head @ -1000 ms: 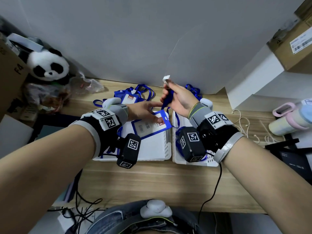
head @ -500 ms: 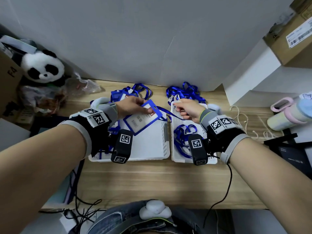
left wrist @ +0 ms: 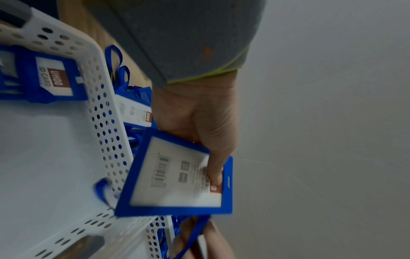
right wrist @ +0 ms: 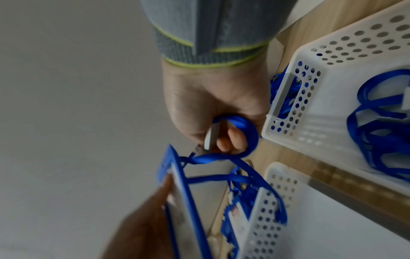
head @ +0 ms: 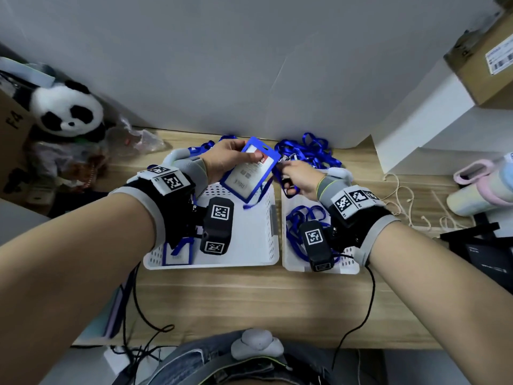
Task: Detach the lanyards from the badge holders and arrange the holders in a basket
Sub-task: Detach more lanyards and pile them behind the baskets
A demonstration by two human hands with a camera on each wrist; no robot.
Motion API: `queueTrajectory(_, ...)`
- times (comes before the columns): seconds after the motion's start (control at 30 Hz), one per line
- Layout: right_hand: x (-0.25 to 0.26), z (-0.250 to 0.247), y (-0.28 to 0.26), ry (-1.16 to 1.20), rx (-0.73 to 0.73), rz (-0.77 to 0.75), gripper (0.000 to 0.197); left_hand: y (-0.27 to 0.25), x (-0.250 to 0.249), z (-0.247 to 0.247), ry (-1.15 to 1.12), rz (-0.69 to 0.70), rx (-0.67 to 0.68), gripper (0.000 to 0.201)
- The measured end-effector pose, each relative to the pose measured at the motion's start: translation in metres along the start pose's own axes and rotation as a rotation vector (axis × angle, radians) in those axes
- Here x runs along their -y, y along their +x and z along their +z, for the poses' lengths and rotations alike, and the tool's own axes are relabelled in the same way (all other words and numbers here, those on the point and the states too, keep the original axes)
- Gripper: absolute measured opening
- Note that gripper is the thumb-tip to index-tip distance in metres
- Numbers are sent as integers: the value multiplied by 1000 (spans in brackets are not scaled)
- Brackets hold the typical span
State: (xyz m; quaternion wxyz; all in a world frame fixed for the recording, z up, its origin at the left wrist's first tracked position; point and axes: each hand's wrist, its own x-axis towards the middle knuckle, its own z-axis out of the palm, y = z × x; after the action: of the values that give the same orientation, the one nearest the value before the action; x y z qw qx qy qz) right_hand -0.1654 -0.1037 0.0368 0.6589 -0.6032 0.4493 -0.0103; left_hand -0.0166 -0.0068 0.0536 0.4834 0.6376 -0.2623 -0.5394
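Observation:
My left hand (head: 233,159) grips a blue badge holder (head: 249,169), tilted above the far rim of the left white basket (head: 249,254), thumb (left wrist: 216,168) pressed on its card face. My right hand (head: 294,176) pinches the metal clip and blue lanyard (right wrist: 244,126) right beside the holder's top corner. The strap trails under the holder (right wrist: 177,175). Whether the clip still hooks the holder I cannot tell. One holder (head: 175,254) lies in the left basket. Loose lanyards (head: 305,223) lie in the right basket (head: 347,262).
More blue lanyards (head: 308,151) and badge holders (left wrist: 135,112) are heaped on the wooden desk behind the baskets, against the wall. A panda toy (head: 66,112) sits far left. A pink bottle (head: 483,187) and cords lie at the right.
My left hand has raised the holder and tipped it towards the wall. My right hand has come left from above the right basket to the holder's top, still pinching the lanyard.

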Motion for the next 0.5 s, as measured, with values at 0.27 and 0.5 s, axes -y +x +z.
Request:
queueTrajectory(0.27,37,-60,36,391,-419,-255,33,33,5,5,0,-52,-231,35)
queueTrajectory(0.5,54,-105,65,608,-593,-365,35,60,17,10,-12,-148,-257,38)
